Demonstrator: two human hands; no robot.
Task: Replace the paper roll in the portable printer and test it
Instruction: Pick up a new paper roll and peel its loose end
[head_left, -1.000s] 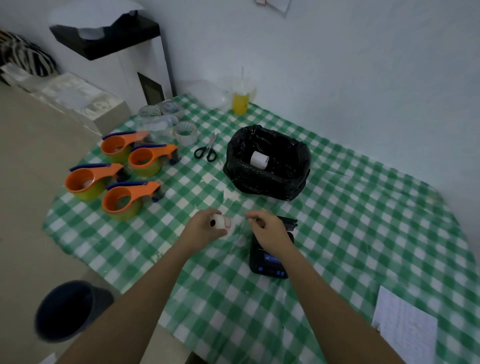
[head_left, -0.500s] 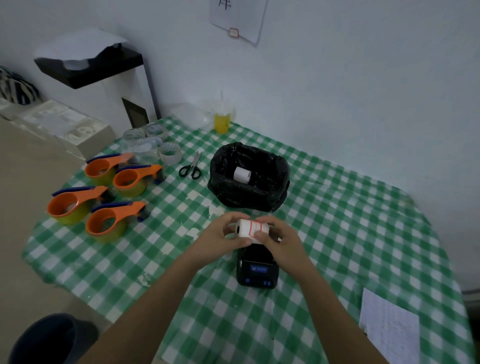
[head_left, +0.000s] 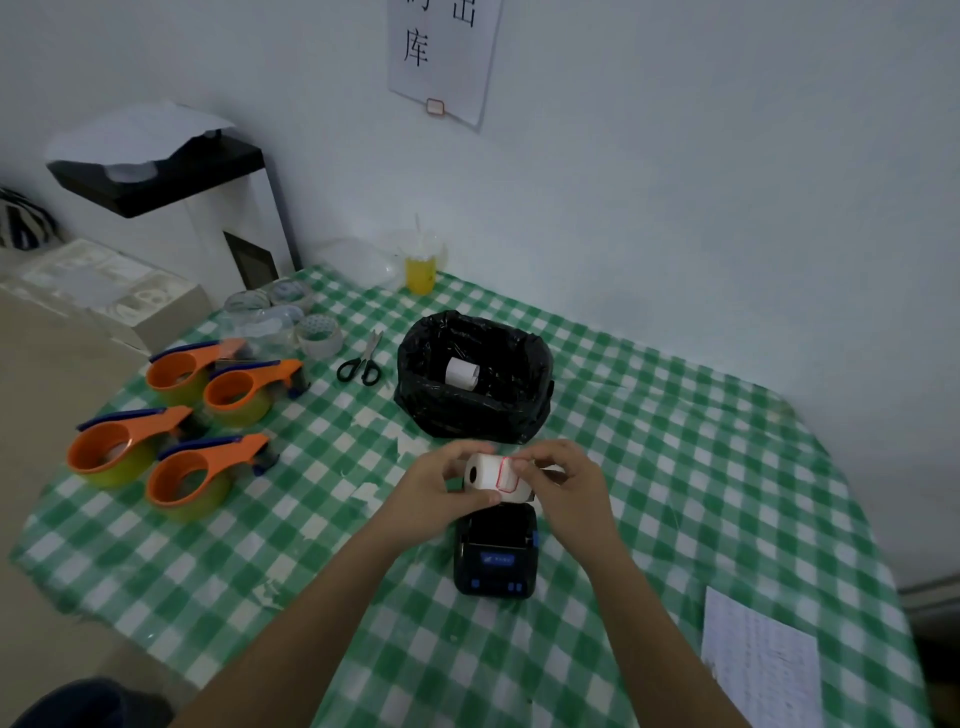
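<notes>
Right now both hands are gripping a white paper roll (head_left: 496, 475) in the air, just above the far end of the black portable printer (head_left: 496, 556), which is lying on the green checked tablecloth (head_left: 675, 467) directly under the wrists. The left hand (head_left: 436, 491) is clasping the roll's open-cored end, thumb underneath and fingers curling over the top; the right hand (head_left: 563, 486) is pinching the other end, its fingertips (head_left: 522, 467) pressing beside a thin red line marked on the paper. The printer's paper bay is showing dark just below the roll, with blue buttons on the near face. Beyond the hands, a bin lined with a black bag (head_left: 472, 379) is holding another small white roll (head_left: 461, 372). Scissors (head_left: 361, 361) are lying to the far left of the left hand, next to clear tape rolls (head_left: 317, 332). Further left, four orange tape dispensers (head_left: 176, 415) are sitting in a cluster. Near the right forearm, a printed sheet (head_left: 758, 660) is resting at the table's edge.
</notes>
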